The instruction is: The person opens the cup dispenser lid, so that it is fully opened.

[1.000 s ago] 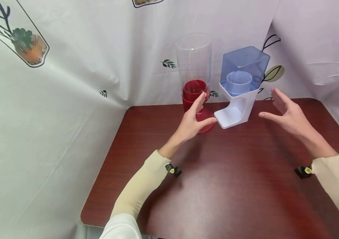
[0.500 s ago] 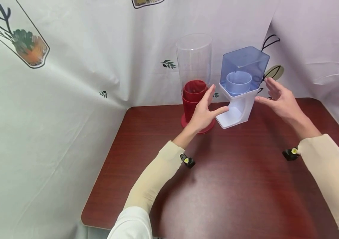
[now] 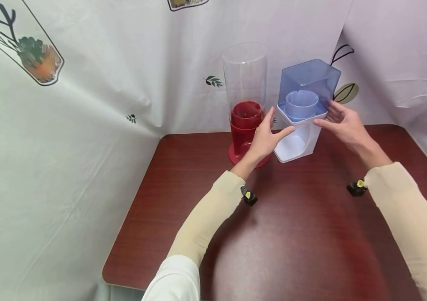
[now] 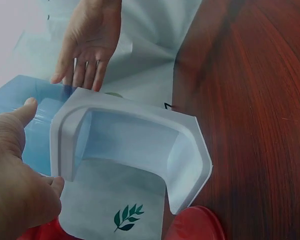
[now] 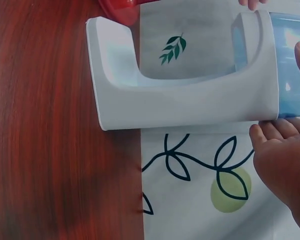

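A dispenser with a white C-shaped stand (image 3: 296,144) and a translucent blue top (image 3: 308,81) stands upright at the table's back edge. Inside the blue top a round ring shape shows through. My left hand (image 3: 265,136) is at its left side, thumb across the front and fingers extended; whether it touches is unclear. At the opposite side is my right hand (image 3: 345,123), its fingers at the seam between blue and white and partly behind it. The left wrist view has that right hand (image 4: 92,47) with its fingers straight. Neither hand visibly grips the dispenser.
Just left of the dispenser stands a red base (image 3: 241,136) bearing a tall clear cylinder (image 3: 245,75), partly behind my left hand. Both stand on a reddish-brown table (image 3: 292,234). A printed white cloth (image 3: 123,62) hangs behind and to the left.
Both hands have moved inward and forward, coming up to either side of the blue-and-white dispenser. The dispenser and the red-based cylinder have stayed where they were.
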Motion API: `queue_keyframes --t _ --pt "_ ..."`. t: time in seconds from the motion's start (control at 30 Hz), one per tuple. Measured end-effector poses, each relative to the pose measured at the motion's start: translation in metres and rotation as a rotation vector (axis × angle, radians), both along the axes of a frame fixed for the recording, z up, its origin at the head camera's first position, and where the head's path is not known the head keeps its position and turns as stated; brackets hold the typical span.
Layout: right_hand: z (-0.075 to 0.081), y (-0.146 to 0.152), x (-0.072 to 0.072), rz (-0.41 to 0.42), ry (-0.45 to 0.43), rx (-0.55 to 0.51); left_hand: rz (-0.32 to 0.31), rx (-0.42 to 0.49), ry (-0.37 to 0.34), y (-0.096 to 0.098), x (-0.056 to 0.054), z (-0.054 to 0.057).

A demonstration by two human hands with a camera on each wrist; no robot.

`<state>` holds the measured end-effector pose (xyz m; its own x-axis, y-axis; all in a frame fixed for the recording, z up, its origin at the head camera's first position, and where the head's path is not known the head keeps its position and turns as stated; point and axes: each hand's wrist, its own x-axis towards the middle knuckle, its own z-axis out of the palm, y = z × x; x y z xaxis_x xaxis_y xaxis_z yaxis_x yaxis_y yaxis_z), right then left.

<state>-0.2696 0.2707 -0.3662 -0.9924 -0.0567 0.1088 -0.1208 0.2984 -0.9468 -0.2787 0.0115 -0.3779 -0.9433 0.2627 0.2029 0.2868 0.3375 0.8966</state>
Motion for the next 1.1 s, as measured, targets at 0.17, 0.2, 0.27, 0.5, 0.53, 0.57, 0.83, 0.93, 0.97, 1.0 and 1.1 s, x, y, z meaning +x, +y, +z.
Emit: queue_keyframes --t 0.17,0.2,0.27,0.5,0.53,0.57,0.83,0.93,0.97,1.0,1.1 --pt "0.0 -0.002 -0.004 -0.022 -0.025 0.001 0.061 -0.036 0.003 0.01 -0.007 -0.003" --pt "0.0 -0.002 -0.005 -0.026 -0.033 0.003 0.073 -0.046 0.002 0.012 -0.008 -0.003" --pt "0.0 -0.002 -0.006 -0.029 -0.039 0.01 0.097 -0.063 -0.002 0.015 -0.01 -0.004" --pt "-0.002 -0.004 -0.01 -0.049 -0.057 -0.003 0.151 -0.122 -0.014 0.023 -0.013 -0.005" --pt "-0.002 -0.004 -0.01 -0.05 -0.057 0.002 0.153 -0.123 -0.013 0.024 -0.014 -0.006" --pt "-0.003 -0.004 -0.011 -0.05 -0.06 0.009 0.153 -0.123 -0.013 0.025 -0.014 -0.006" --pt "-0.005 -0.003 -0.011 -0.06 -0.062 0.055 0.121 -0.151 0.032 0.029 -0.015 -0.011" --pt "-0.007 -0.003 -0.012 -0.07 -0.059 0.068 0.123 -0.162 0.042 0.03 -0.015 -0.01" --pt "-0.007 -0.003 -0.012 -0.074 -0.058 0.069 0.129 -0.17 0.047 0.031 -0.015 -0.01" --pt "-0.007 -0.003 -0.012 -0.079 -0.056 0.073 0.136 -0.18 0.05 0.032 -0.015 -0.01" --pt "-0.007 -0.004 -0.011 -0.097 -0.047 0.08 0.151 -0.218 0.057 0.034 -0.015 -0.01"
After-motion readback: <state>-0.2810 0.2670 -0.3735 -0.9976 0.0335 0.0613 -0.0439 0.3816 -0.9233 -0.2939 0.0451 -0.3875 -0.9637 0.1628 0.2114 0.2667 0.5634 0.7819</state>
